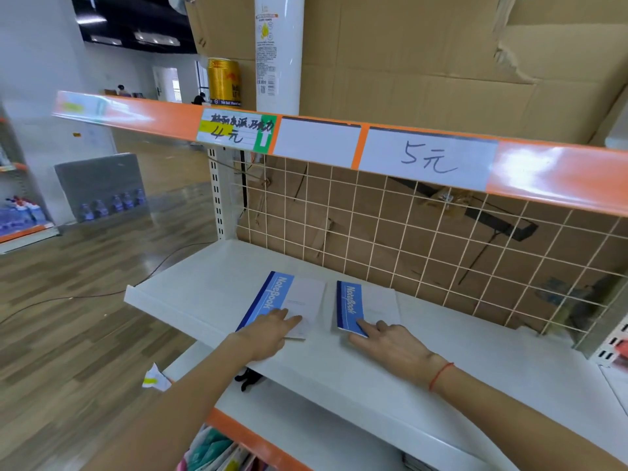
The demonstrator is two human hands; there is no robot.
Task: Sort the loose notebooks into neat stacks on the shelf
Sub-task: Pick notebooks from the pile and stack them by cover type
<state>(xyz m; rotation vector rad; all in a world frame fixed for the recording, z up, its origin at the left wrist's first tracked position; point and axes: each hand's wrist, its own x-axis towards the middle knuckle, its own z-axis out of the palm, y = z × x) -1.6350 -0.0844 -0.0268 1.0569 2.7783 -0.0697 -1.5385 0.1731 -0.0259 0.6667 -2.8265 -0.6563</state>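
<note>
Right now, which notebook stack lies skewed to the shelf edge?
The left stack, under the left hand; the right stack sits squarer.

Gold can (224, 83) beside white bottle (279, 52)

Shelf (217, 287) smooth white metal; notebooks (299, 294) matt paper.

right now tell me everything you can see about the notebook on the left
The left notebook lies flat on the white shelf, its cover up. A dark blue strip runs along its spine, then a light blue band printed "NoteBook", and the rest of the cover is pale, with faint lettering too small to read. It looks like paper or thin card. It sits slightly angled, beside the smaller right notebook, with a gap between them. The left hand rests its fingers on the near end.
</note>
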